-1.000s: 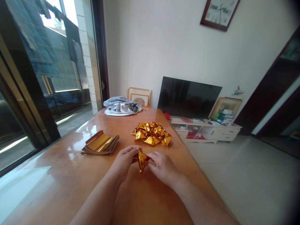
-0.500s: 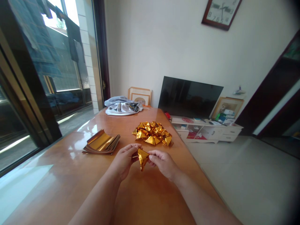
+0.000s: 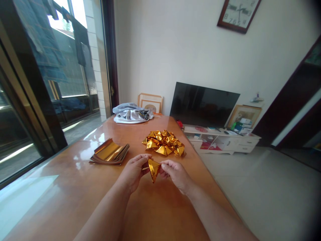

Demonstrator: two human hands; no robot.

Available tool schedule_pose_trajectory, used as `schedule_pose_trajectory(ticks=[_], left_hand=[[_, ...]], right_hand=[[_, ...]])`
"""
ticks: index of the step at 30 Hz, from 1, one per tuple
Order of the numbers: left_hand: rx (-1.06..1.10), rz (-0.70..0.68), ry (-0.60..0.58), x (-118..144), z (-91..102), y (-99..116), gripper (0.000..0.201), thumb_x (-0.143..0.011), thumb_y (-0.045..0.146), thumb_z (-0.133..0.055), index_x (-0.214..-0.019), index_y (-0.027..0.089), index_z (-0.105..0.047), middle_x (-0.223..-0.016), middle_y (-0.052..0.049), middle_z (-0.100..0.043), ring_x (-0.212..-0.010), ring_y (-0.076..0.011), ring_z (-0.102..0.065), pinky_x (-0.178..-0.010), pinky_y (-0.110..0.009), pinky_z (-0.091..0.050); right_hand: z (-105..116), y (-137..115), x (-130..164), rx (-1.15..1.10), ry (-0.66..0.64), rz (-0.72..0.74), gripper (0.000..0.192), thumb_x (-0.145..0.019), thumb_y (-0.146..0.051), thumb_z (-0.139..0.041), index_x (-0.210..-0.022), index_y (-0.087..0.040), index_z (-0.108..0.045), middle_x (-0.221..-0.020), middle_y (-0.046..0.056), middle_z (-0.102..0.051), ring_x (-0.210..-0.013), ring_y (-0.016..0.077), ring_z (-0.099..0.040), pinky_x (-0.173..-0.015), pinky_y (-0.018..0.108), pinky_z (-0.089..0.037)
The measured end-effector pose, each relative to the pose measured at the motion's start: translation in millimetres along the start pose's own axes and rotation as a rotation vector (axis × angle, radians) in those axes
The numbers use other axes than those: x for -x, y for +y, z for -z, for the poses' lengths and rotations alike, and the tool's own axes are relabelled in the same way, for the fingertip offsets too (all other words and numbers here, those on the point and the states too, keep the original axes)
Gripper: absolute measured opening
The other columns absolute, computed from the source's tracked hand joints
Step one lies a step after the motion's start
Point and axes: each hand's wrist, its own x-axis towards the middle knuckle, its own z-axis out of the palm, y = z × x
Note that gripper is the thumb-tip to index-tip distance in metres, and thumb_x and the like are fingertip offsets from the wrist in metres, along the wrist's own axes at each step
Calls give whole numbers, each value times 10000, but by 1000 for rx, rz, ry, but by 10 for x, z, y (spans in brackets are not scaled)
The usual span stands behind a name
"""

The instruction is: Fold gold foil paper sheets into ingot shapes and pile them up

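A small folded piece of gold foil paper is pinched between my left hand and my right hand, just above the wooden table. Its point hangs downward. Beyond my hands lies a heap of folded gold foil pieces. A flat stack of gold foil sheets sits to the left of that heap, its top sheet curling upward.
A grey bundle of cloth lies at the table's far end, with picture frames behind it. A dark television stands on a low white cabinet to the right. The glass door runs along the left.
My right hand has turned and lifted its fingers onto the foil piece's right corner. The piece has stayed between both hands, and the view has shifted slightly.
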Motion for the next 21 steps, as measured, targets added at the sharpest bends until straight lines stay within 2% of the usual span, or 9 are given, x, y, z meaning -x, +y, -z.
schedule_pose_trajectory(ticks=[9, 12, 15, 21], left_hand=[[29, 8, 20, 4, -5, 20, 329, -737, 361, -802, -970, 151, -704, -947, -64, -709, -755, -155, -667, -722, -293, -507], [44, 11, 112, -12, 14, 20, 330, -698, 365, -820, -912, 149, -693, -849, -45, -703, -722, -148, -659, -687, -271, -493], [64, -2, 210, -51, 61, 10, 323, -666, 371, -827, -834, 150, -662, -745, -22, -678, -671, -137, -641, -660, -257, -481], [79, -32, 329, -126, 162, -27, 357, -649, 399, -814, -837, 151, -638, -756, -39, -684, -647, -117, -605, -642, -246, -465]], right_hand=[[-45, 44, -29, 116, -6, 87, 339, -872, -501, -652, -954, -174, -676, -853, 17, -659, -769, 155, -596, -729, 283, -499], [-82, 37, -27, 245, 88, 163, 325, -902, -494, -607, -987, -185, -660, -809, 4, -623, -723, 150, -555, -668, 264, -466], [-142, -4, 5, 388, 170, 264, 284, -931, -468, -568, -887, -194, -628, -715, -17, -561, -649, 136, -492, -600, 248, -405], [-258, -13, 3, 534, 82, 235, 299, -922, -461, -576, -767, -205, -569, -634, -35, -540, -573, 122, -451, -535, 241, -344]])
